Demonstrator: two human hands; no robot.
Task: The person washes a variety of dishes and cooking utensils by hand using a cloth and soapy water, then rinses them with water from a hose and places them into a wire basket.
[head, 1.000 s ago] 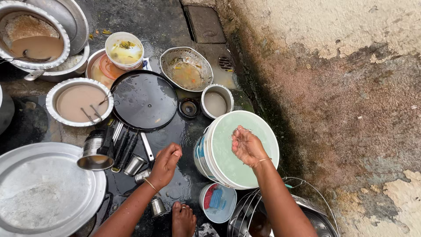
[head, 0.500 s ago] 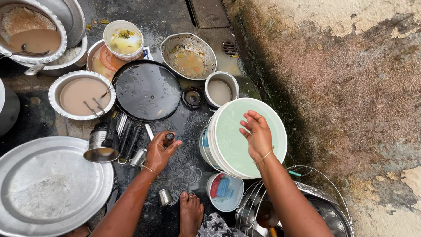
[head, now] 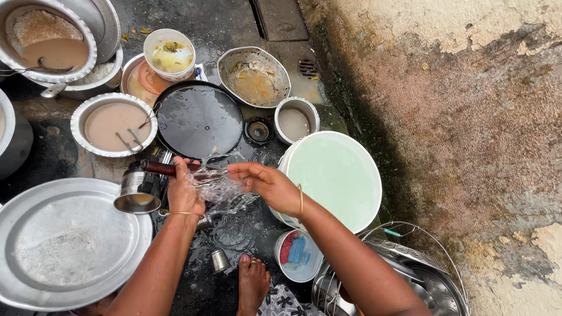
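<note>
My left hand (head: 184, 193) grips a long utensil with a dark reddish handle (head: 161, 168) and holds it level above the wet black floor. My right hand (head: 266, 184) is just to its right, palm down, fingers apart, holding nothing. Water (head: 216, 186) splashes between the two hands over the utensil's far end, which the splash blurs. A white bucket (head: 357, 219) full of clear water stands directly right of my right hand. A steel tumbler (head: 136, 192) lies on its side left of my left hand.
A black round pan (head: 199, 120), dirty steel bowls (head: 114, 126) and pots lie ahead. A large steel plate (head: 64, 240) sits at the left. A small tub of scrubbers (head: 298, 256), a steel cup (head: 220, 261), my foot (head: 253, 284) and a wire basket (head: 418, 269) are near. A stained wall (head: 468, 117) bounds the right.
My left hand has lifted the dark-handled utensil off the floor. My right hand has swung from above the bucket to the left, throwing water over the utensil.
</note>
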